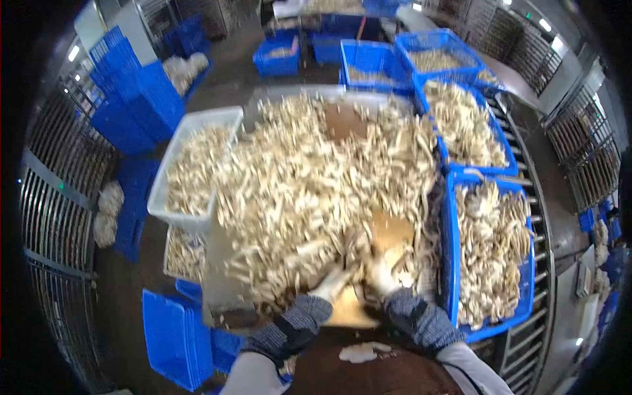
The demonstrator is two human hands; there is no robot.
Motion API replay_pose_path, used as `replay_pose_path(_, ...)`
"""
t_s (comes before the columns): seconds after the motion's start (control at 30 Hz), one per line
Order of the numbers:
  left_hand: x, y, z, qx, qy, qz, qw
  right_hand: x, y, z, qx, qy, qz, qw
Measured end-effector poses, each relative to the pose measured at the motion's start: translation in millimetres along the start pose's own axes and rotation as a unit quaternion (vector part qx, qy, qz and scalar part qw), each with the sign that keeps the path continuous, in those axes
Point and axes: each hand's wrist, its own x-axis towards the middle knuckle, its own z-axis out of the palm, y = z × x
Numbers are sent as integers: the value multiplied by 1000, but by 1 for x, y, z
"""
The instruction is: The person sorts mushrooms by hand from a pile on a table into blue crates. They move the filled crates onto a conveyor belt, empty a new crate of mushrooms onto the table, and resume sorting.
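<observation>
A wide heap of pale, slender mushrooms (pixel 296 178) covers the metal worktable (pixel 227 283) in front of me. My left hand (pixel 334 282), in a white glove with a grey knitted sleeve, is closed at the near edge of the heap, by a darker mushroom cluster (pixel 356 245). Close beside it, my right hand (pixel 382 275) is gloved the same way and touches the near end of a tan board (pixel 392 230). Its fingers are blurred and partly hidden among mushrooms. Under both wrists lies a light wooden board (pixel 352 311).
Blue crates (pixel 451 263) of mushrooms line the right side on a metal roller rack (pixel 540 263). At the left edge stands a white tub (pixel 158 191) of mushrooms. Stacked blue crates (pixel 135 99) rise at the far left; another blue crate (pixel 174 339) sits low at the near left.
</observation>
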Motion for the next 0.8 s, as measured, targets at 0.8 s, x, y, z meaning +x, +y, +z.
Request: replay_pose_path(0.8,-10,-100,-26,-7,70,150,986,-42,-7,0,-398,-60,-205,892)
